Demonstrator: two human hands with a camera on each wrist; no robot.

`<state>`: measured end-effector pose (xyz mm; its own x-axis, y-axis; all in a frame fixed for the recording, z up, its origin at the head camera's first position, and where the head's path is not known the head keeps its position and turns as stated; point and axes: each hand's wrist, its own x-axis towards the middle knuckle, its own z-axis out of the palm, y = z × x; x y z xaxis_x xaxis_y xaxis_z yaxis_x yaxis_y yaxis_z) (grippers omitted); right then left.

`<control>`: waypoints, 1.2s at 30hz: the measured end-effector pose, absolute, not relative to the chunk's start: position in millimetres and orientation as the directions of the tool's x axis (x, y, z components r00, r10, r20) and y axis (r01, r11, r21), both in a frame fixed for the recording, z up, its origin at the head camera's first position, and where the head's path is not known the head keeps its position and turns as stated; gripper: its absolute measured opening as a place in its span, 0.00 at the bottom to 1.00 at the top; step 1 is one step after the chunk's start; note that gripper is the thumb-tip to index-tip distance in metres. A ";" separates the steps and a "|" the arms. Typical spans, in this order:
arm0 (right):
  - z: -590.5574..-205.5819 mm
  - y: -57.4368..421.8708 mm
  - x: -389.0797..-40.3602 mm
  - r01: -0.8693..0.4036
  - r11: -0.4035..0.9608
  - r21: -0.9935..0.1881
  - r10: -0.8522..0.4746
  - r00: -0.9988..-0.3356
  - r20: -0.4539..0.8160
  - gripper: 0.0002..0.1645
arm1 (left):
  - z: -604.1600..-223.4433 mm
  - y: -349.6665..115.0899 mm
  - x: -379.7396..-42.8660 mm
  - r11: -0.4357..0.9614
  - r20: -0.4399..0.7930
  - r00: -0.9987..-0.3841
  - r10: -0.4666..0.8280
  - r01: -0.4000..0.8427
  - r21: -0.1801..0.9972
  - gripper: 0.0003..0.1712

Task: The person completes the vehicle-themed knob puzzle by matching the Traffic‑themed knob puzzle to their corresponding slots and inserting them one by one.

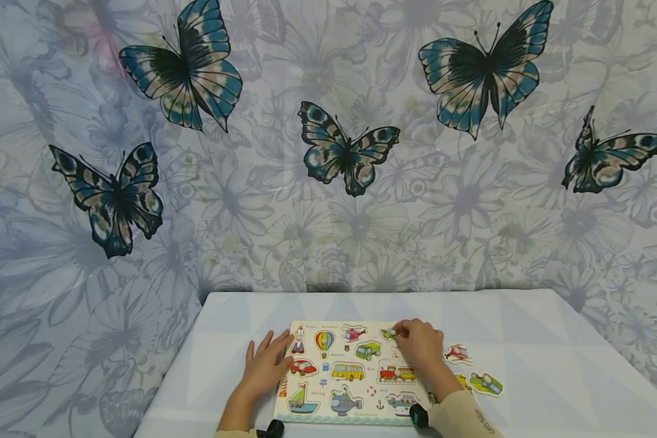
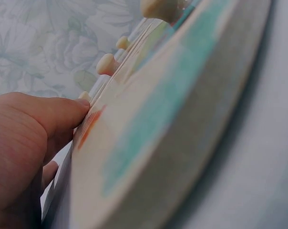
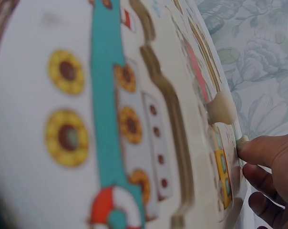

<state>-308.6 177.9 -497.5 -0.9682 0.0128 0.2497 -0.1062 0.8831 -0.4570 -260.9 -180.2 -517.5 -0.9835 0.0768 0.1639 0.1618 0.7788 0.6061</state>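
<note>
A cream puzzle board (image 1: 381,420) with vehicle pictures lies on the table. My left hand (image 1: 265,365) rests on its left edge, fingers spread; in the left wrist view the thumb (image 2: 63,114) touches the board's side. At the top right corner, my right hand (image 1: 423,347) pinches a small green-and-yellow puzzle piece (image 1: 386,334), mostly covered by the fingers. In the right wrist view, thumb and finger meet at a small pale knob (image 3: 242,139). Whether that piece sits flat in its recess cannot be seen.
Right of the board lie a red helicopter piece (image 1: 457,354), a green-and-yellow piece (image 1: 486,384) and a yellow piece (image 1: 463,382) partly behind the sleeve. Wooden knobs (image 3: 222,109) stick up from the board. A butterfly-patterned wall covering (image 1: 350,243) stands behind the white table (image 1: 547,365).
</note>
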 end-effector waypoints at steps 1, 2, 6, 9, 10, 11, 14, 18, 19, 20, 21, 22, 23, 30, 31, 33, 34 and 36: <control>-497.0 178.2 -307.9 -0.110 0.882 -0.459 0.011 -0.968 0.252 0.04 | -517.0 -180.1 -260.9 0.779 0.164 -0.983 0.077 0.162 0.606 0.30; -496.4 178.5 -307.1 -0.111 0.879 -0.463 0.011 -0.967 0.253 0.05 | -516.7 -180.0 -260.8 0.780 0.163 -0.984 0.076 0.161 0.605 0.30; -494.9 181.9 -303.8 -0.103 0.865 -0.491 0.036 -0.963 0.266 0.07 | -516.5 -179.7 -260.2 0.788 0.154 -0.985 0.074 0.153 0.597 0.30; -493.4 188.5 -299.8 -0.073 0.848 -0.525 0.079 -0.962 0.261 0.09 | -516.7 -179.3 -260.1 0.788 0.151 -0.986 0.074 0.151 0.597 0.30; -492.2 191.6 -297.8 -0.064 0.839 -0.540 0.093 -0.962 0.258 0.09 | -516.7 -179.3 -260.1 0.788 0.152 -0.985 0.076 0.153 0.596 0.30; -491.0 195.1 -295.7 -0.056 0.834 -0.549 0.103 -0.961 0.255 0.09 | -516.7 -179.2 -260.2 0.788 0.151 -0.985 0.077 0.153 0.597 0.30; -486.4 206.0 -289.2 -0.045 0.826 -0.561 0.121 -0.959 0.255 0.10 | -515.8 -179.5 -260.2 0.787 0.153 -0.985 0.081 0.157 0.596 0.30; -481.7 219.0 -281.4 -0.031 0.833 -0.553 0.134 -0.958 0.255 0.10 | -514.5 -180.9 -259.8 0.783 0.159 -0.984 0.083 0.164 0.600 0.29; -481.1 221.6 -279.9 -0.022 0.833 -0.552 0.140 -0.958 0.250 0.10 | -514.6 -181.2 -259.6 0.783 0.158 -0.984 0.083 0.162 0.601 0.29; -480.6 224.2 -278.4 -0.012 0.835 -0.551 0.148 -0.958 0.246 0.10 | -514.8 -181.6 -259.6 0.782 0.159 -0.984 0.083 0.163 0.601 0.29; -480.1 226.5 -277.4 -0.003 0.837 -0.548 0.155 -0.958 0.243 0.10 | -515.0 -181.8 -259.6 0.782 0.158 -0.984 0.083 0.163 0.601 0.29; -479.6 228.7 -276.2 0.007 0.837 -0.548 0.163 -0.958 0.237 0.11 | -515.3 -182.0 -259.6 0.784 0.158 -0.984 0.082 0.162 0.599 0.29; -479.2 231.0 -275.2 0.016 0.836 -0.549 0.171 -0.958 0.232 0.11 | -515.7 -182.1 -259.7 0.786 0.157 -0.984 0.081 0.160 0.597 0.29; -476.6 248.2 -268.7 0.069 0.846 -0.529 0.208 -0.955 0.209 0.13 | -517.0 -181.6 -261.2 0.787 0.156 -0.984 0.080 0.159 0.596 0.29; -476.5 250.7 -267.4 0.077 0.848 -0.524 0.213 -0.955 0.204 0.14 | -517.0 -181.5 -261.3 0.785 0.157 -0.984 0.081 0.160 0.599 0.29; -477.5 255.4 -265.5 0.100 0.848 -0.521 0.230 -0.954 0.191 0.14 | -516.8 -181.1 -261.4 0.782 0.162 -0.983 0.083 0.165 0.601 0.29; -477.9 257.5 -264.8 0.110 0.845 -0.523 0.237 -0.954 0.182 0.15 | -516.6 -180.8 -261.2 0.782 0.163 -0.983 0.084 0.166 0.601 0.29; -478.7 260.7 -263.7 0.134 0.842 -0.522 0.256 -0.952 0.168 0.15 | -516.3 -180.2 -261.3 0.782 0.165 -0.983 0.086 0.169 0.600 0.29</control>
